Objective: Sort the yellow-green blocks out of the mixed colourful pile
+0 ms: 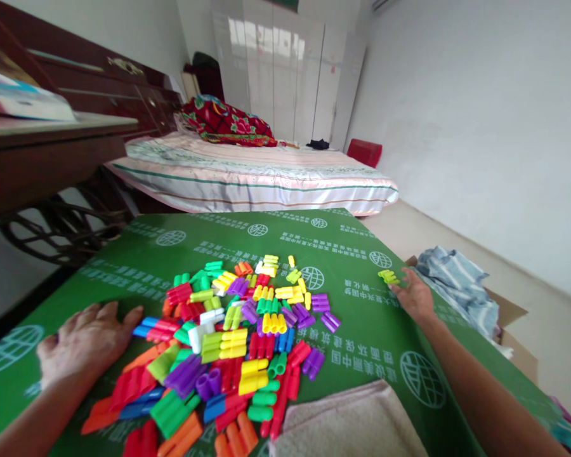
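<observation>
Beige cloth (347, 425) lies closest on the green desk (347, 244), beside a pile of bright tube-shaped pieces (233, 343). The left hand (88, 339) rests palm-down left of them, its grip apart; the right hand (413, 295) is at a yellow-green piece (389, 277) near the desk's right edge (whether clamped on it, one cannot tell).

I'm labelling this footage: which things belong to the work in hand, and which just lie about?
Work:
lime piece by the right hand
coloured pieces near the left hand
green tabletop

Lying about:
beige cloth
striped fabric
flowered blanket
</observation>
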The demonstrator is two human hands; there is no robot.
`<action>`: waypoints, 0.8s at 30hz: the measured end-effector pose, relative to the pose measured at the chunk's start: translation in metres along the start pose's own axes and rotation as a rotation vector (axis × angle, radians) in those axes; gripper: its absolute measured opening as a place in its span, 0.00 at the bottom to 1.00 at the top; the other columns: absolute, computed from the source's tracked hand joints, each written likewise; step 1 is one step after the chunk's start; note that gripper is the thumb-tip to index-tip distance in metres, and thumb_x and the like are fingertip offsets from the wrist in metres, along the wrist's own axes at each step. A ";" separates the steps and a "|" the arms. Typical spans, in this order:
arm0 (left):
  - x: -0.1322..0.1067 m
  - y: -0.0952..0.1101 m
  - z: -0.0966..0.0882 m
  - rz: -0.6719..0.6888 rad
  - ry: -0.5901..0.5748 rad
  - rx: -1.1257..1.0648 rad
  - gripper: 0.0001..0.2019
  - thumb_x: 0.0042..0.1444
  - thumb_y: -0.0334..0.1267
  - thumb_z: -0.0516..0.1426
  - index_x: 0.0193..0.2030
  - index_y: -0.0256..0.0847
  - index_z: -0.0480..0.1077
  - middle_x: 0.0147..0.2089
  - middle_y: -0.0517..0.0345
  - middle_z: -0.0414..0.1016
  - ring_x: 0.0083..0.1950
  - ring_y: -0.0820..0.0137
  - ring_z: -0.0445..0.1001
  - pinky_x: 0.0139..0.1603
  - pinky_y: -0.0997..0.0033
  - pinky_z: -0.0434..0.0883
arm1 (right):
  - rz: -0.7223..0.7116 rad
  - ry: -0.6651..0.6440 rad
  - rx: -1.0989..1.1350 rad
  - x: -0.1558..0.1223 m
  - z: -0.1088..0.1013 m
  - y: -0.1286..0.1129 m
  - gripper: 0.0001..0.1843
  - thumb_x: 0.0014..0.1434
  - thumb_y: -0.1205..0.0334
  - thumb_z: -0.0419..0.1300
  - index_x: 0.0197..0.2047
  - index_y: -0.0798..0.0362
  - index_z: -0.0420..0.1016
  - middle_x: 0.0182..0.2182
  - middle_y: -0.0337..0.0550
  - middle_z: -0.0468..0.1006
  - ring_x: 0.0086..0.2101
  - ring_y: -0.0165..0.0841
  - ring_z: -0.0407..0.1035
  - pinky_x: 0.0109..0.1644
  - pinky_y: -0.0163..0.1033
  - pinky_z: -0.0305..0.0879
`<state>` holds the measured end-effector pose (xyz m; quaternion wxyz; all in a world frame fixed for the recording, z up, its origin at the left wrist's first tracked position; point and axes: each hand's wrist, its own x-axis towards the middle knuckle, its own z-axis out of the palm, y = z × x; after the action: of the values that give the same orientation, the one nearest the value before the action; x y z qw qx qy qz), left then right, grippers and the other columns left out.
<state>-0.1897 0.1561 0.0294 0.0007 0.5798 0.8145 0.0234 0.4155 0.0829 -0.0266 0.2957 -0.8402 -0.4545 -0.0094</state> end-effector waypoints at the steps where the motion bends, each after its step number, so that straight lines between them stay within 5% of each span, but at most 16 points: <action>1: -0.001 0.002 -0.002 -0.020 -0.011 -0.002 0.39 0.58 0.58 0.31 0.66 0.32 0.54 0.71 0.43 0.49 0.70 0.51 0.47 0.66 0.42 0.52 | -0.026 0.014 -0.011 -0.004 -0.001 -0.004 0.30 0.53 0.55 0.59 0.58 0.58 0.69 0.47 0.58 0.78 0.41 0.46 0.74 0.45 0.46 0.67; 5: -0.001 0.003 -0.002 -0.029 -0.018 0.003 0.40 0.57 0.59 0.30 0.66 0.34 0.54 0.71 0.44 0.48 0.70 0.52 0.47 0.66 0.43 0.53 | -0.158 -0.005 -0.036 -0.025 -0.001 -0.033 0.19 0.56 0.57 0.56 0.50 0.52 0.76 0.45 0.51 0.79 0.39 0.42 0.74 0.46 0.45 0.68; 13: 0.001 -0.001 0.005 -0.019 0.005 -0.027 0.38 0.59 0.58 0.32 0.64 0.33 0.56 0.70 0.40 0.50 0.70 0.49 0.48 0.66 0.41 0.53 | -0.471 -0.323 0.071 -0.058 0.012 -0.121 0.13 0.58 0.61 0.57 0.44 0.47 0.79 0.41 0.41 0.81 0.33 0.32 0.73 0.39 0.36 0.66; 24: -0.001 -0.004 0.006 0.005 0.020 -0.042 0.38 0.58 0.58 0.32 0.65 0.33 0.55 0.70 0.41 0.50 0.70 0.49 0.48 0.65 0.41 0.53 | -0.523 -0.487 -0.098 -0.058 0.047 -0.242 0.17 0.58 0.59 0.60 0.51 0.49 0.75 0.48 0.46 0.78 0.46 0.38 0.72 0.45 0.38 0.67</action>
<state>-0.1931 0.1546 0.0230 0.0047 0.5814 0.8123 0.0463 0.1827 0.1623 0.0362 0.1257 -0.6862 -0.7103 0.0936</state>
